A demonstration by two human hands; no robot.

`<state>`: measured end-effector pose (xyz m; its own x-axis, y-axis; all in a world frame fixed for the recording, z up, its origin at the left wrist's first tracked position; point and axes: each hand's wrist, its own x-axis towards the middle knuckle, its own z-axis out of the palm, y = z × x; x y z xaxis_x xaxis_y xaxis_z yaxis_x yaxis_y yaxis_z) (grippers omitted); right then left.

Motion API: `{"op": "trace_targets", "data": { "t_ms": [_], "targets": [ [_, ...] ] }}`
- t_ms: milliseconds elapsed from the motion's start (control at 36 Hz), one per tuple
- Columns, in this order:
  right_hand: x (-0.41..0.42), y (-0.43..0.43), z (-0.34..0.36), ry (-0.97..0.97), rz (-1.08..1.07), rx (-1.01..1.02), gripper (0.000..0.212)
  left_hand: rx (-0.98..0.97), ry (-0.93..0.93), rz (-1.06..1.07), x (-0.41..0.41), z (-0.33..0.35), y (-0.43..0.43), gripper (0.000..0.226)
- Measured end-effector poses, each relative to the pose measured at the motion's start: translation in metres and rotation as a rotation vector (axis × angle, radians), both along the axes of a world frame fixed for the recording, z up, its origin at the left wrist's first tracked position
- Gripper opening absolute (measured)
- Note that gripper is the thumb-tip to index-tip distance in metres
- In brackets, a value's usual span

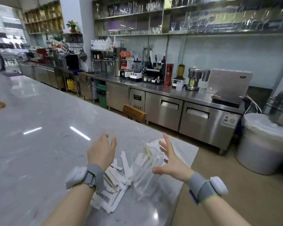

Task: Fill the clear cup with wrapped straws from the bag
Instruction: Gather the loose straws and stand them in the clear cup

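Left hand over table, grip open, fingers curled loosely, holding nothing; right hand just right of clear cup, grip open, fingers spread, holding nothing; cup between both hands near right edge of table, blurred, with wrapped straws visible inside; contact between right hand and cup not determinable; loose wrapped straws piled on table near and left of cup, beneath left wrist; clear bag flat on table beyond cup; grey wristbands on both wrists.
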<state>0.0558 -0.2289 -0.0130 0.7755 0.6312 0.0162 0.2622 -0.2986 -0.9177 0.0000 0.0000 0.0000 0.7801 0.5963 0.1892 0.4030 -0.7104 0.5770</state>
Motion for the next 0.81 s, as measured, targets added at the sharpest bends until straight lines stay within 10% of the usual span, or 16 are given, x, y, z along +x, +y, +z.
{"op": "trace_targets", "data": {
  "t_ms": [444,806],
  "targets": [
    [-0.013,0.023,-0.039,0.055,-0.197,0.151,0.11,-0.206,0.387,0.289,-0.04,-0.096,-0.012,0.064],
    [-0.015,0.022,-0.039,0.061,-0.229,0.13,0.103,-0.299,0.114,0.177,-0.013,-0.114,-0.018,0.076]
  ]
}}
